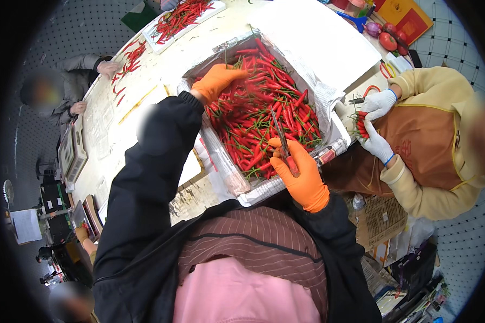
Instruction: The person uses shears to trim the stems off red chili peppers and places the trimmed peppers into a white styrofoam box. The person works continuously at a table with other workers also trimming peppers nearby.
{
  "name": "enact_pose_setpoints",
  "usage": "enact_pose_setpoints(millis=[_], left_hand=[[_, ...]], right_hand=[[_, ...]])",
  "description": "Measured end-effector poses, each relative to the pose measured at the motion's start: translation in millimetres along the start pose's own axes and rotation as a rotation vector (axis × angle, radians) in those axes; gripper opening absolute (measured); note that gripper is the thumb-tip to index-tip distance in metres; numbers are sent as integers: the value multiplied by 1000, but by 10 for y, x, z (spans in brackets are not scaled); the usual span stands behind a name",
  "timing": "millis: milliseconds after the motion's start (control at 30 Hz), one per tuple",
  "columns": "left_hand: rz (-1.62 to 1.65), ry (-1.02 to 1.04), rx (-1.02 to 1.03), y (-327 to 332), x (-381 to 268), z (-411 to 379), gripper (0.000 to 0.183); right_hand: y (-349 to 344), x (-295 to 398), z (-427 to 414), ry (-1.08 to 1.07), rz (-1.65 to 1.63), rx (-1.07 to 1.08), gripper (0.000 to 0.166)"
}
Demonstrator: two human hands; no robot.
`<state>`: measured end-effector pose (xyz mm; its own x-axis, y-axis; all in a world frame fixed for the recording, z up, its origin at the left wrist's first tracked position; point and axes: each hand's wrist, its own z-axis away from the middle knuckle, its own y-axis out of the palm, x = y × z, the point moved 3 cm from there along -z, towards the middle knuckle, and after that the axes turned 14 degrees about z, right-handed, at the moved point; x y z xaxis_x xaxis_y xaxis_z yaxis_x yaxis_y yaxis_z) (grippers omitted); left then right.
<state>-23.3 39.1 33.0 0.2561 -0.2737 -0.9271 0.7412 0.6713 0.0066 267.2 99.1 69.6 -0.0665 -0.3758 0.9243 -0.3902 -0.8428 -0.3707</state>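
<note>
A box (222, 161) lined with newspaper and white plastic stands before me, heaped with red chilli peppers (262, 109) on green stems. My left hand (218, 82), in an orange glove, is over the far left part of the heap. Its fingertips are blurred among the peppers, so whether they grip one cannot be told. Near the box's front right corner, my right hand (301, 173), also orange-gloved, holds red-handled scissors (283, 139). Their blades point away from me, above the peppers.
At right, a co-worker's white-gloved hands (378, 141) hold chillies and scissors. Across the table (105, 141), another person's hand (108, 68) is beside loose chillies (131, 60). A white tray (159, 46) of chillies lies beyond the box. Tomatoes (387, 41) sit far right.
</note>
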Motion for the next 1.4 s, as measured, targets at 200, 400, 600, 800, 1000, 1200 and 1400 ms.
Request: enact_pose_setpoints(millis=[200,400,600,800,1000,1200,1400], left_hand=[[-433,25,53,-114,443,307,28],[-877,565,412,122,92,432,22],[-1246,708,701,260,389,310,39],[-718,715,466,82,122,153,20],[-668,221,218,-49,48,-181,36],[-895,153,133,266,302,-319,47],[-694,120,33,286,163,-163,49]], right_hand=[[12,52,-4,5,-3,20,29],[-20,23,8,18,33,7,30],[-26,55,8,1,36,5,31],[-36,46,9,-6,25,4,31],[-25,9,-3,-1,45,-5,31],[-32,-12,-17,-19,55,-13,31],[-39,6,-18,-22,49,-9,32]])
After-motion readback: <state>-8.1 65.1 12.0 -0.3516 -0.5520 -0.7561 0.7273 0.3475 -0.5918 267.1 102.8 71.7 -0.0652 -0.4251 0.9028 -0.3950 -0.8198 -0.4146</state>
